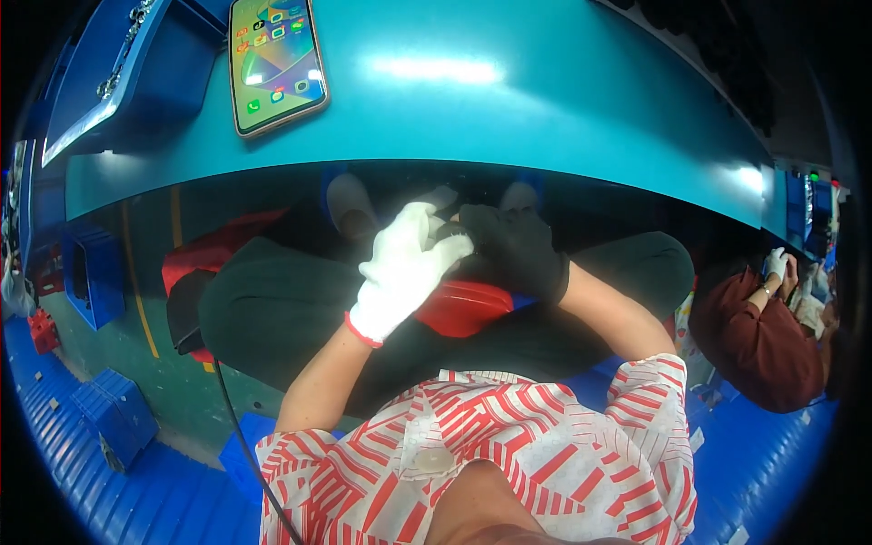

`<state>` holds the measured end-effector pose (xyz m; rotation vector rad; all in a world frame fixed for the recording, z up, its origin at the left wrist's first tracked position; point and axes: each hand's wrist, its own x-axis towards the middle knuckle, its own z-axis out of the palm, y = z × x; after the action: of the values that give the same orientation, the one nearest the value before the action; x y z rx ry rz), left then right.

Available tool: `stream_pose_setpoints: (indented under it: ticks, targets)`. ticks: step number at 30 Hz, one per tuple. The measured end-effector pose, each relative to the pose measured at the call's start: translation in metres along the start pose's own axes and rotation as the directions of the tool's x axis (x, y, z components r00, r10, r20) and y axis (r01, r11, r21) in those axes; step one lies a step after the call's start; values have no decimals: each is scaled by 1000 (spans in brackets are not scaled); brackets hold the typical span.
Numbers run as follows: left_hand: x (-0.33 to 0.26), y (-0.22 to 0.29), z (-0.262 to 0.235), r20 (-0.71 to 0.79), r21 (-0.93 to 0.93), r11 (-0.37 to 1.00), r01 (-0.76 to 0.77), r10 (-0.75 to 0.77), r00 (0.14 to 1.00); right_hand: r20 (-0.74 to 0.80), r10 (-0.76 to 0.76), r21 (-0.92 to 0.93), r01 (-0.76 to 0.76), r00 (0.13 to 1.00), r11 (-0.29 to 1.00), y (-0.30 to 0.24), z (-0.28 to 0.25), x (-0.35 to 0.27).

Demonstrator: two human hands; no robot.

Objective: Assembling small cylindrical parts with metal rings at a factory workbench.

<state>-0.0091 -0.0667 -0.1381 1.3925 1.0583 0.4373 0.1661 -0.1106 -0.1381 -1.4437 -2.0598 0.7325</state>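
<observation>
Item: seated person, hands working in the lap, below the edge of a teal workbench (545,100).

Left hand (404,268), in a white knit glove with a red cuff: fingers are curling toward the right hand, the fingertips overlapping the black glove's fingers. Whether it is pinching anything small between the fingertips cannot be told; the meeting point is in shadow.

Right hand (513,250), in a black glove: it is cupping downward, fingers bent, meeting the white glove from the other side. What it has hold of, if anything, is hidden.

Red glossy object (463,307): it is lying on the dark trousers directly beneath both hands, partly covered by them; its kind cannot be told.

Handling note, as a judgement: the work between the fingertips is sitting in deep shade under the bench, so it is best done by feel, with both wrists steadied on the thighs and the hands kept over the red object so that anything slipping lands there and not on the floor.

Surroundings: a smartphone (275,62) with a lit screen is lying on the bench top, well apart from the hands. Blue bins (95,272) are standing on the floor at the person's left. A co-worker's sleeve in dark red (758,336) is showing at the right.
</observation>
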Motion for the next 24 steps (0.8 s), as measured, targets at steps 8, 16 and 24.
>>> stream_pose_setpoints:
  ticks: [8, 16, 24]
  targets:
    - [-1, 1, -2, 41, -401, 912, 90, -81, 996, 79, 124, 107, -132, 989, 986, -1, -15, 5]
    - [-1, -6, -1, 24, -324, 943, 74, -70, 997, -11, 121, 50, -121, 993, 991, 1, -8, 3]
    - [-1, -3, 1, 15, -392, 913, 111, -114, 993, -13, -34, 31, 34, 999, 999, 2, -5, 7]
